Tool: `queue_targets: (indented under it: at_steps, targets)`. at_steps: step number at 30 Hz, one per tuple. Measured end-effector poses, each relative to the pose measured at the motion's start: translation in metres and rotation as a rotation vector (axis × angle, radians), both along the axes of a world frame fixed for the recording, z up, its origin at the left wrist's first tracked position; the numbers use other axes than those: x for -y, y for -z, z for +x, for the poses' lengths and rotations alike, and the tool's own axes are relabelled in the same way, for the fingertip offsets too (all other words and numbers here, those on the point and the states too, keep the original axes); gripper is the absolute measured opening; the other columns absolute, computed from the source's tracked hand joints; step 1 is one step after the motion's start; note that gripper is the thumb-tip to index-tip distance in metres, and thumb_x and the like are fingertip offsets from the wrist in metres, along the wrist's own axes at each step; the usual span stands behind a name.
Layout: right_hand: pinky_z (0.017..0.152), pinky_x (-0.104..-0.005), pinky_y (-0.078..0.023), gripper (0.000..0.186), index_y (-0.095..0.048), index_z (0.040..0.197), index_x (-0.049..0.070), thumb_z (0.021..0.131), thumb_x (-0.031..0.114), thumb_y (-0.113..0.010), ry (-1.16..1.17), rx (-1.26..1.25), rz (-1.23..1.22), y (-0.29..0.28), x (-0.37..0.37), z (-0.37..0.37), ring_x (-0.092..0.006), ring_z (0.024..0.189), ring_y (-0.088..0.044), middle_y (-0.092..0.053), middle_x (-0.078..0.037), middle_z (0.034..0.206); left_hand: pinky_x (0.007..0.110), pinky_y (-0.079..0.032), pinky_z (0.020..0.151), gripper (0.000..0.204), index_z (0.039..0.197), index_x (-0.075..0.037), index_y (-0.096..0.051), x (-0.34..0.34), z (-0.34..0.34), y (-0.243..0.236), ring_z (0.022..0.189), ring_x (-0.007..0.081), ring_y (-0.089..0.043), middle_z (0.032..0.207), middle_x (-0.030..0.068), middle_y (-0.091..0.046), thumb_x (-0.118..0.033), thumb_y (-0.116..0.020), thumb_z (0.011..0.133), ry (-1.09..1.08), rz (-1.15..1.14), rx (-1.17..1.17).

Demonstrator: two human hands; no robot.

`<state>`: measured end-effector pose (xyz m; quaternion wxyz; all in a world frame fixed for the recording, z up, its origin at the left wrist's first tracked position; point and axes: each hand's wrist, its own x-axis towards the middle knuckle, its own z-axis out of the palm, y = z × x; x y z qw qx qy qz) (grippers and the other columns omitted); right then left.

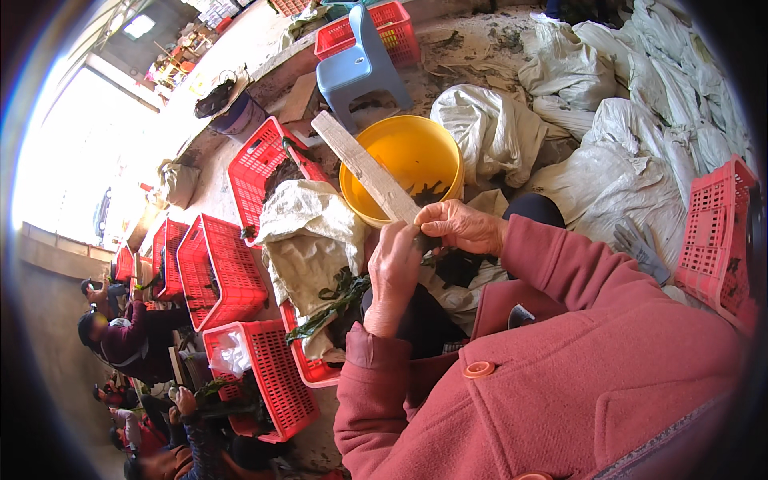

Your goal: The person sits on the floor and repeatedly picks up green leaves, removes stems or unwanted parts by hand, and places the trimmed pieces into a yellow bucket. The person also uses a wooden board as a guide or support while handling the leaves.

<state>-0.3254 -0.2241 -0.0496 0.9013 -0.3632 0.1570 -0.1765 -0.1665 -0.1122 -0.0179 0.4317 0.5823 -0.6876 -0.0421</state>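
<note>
At frame centre, the left hand point(392, 270) and right hand point(464, 226) pinch a dark scrap point(427, 241) by the lower end of a plank point(364, 166) across a yellow bucket point(424, 146).

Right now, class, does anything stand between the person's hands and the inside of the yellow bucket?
Partly: the wooden board runs from the left hand and right hand across the left side of the yellow bucket. Nothing visible covers its right side.

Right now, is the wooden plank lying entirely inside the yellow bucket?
No, the wooden plank extends across the yellow bucket, its near end beside the left hand and right hand.
</note>
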Motion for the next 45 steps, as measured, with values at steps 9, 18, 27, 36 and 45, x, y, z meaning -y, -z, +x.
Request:
queue_targets:
  at_steps: [9,18,27,36,45]
  targets:
    - [0.062,-0.0227,-0.051,0.027,-0.064,0.105,0.005,0.092,0.028,-0.072,-0.009,-0.113,-0.202,-0.008,0.002,-0.001,-0.0080,0.068,-0.061,-0.063,0.001,0.087,0.039,-0.055,0.074,0.024,0.104,-0.001,-0.068,-0.007,0.003,-0.007,0.081,0.0325,-0.068,0.094,0.0151,-0.068,0.003,-0.063,0.081,-0.050,-0.055,0.089]
    - [0.063,-0.0215,-0.049,0.023,-0.066,0.107,0.001,0.094,0.020,-0.069,-0.072,-0.071,-0.245,-0.013,-0.002,-0.009,-0.0072,0.067,-0.061,-0.068,-0.003,0.082,0.032,-0.057,0.077,0.025,0.117,0.005,-0.061,0.015,0.018,0.004,0.085,0.0213,-0.069,0.100,0.0121,-0.069,-0.006,-0.059,0.094,-0.112,0.187,-1.142]
    - [0.057,-0.0168,-0.043,0.017,-0.065,0.107,0.005,0.094,0.014,-0.069,0.264,-0.030,-0.139,0.005,0.017,0.010,-0.0059,0.074,-0.064,-0.073,-0.005,0.091,0.019,-0.039,0.060,0.029,0.123,0.002,-0.058,0.018,-0.019,0.022,0.073,0.0038,-0.049,0.093,0.0004,-0.060,-0.014,-0.059,0.099,0.027,0.446,-1.072]
    - [0.066,-0.0216,-0.056,0.019,-0.063,0.107,0.007,0.089,0.003,-0.070,0.544,-0.151,0.127,0.022,0.066,0.033,-0.0162,0.087,-0.071,-0.073,-0.008,0.093,0.020,-0.029,0.048,0.016,0.095,0.001,-0.069,0.025,0.007,0.036,0.054,0.0020,-0.041,0.064,-0.0071,-0.049,-0.015,-0.065,0.095,-0.203,0.378,-0.957]
    - [0.062,-0.0265,-0.058,0.016,-0.064,0.104,0.005,0.089,0.004,-0.070,0.639,-0.175,0.042,0.039,0.120,0.069,-0.0175,0.083,-0.071,-0.072,-0.009,0.093,0.022,-0.030,0.051,0.019,0.090,0.001,-0.069,0.105,0.056,0.071,0.057,0.0033,-0.040,0.064,-0.0055,-0.049,-0.017,-0.064,0.095,-0.376,0.344,-0.733]
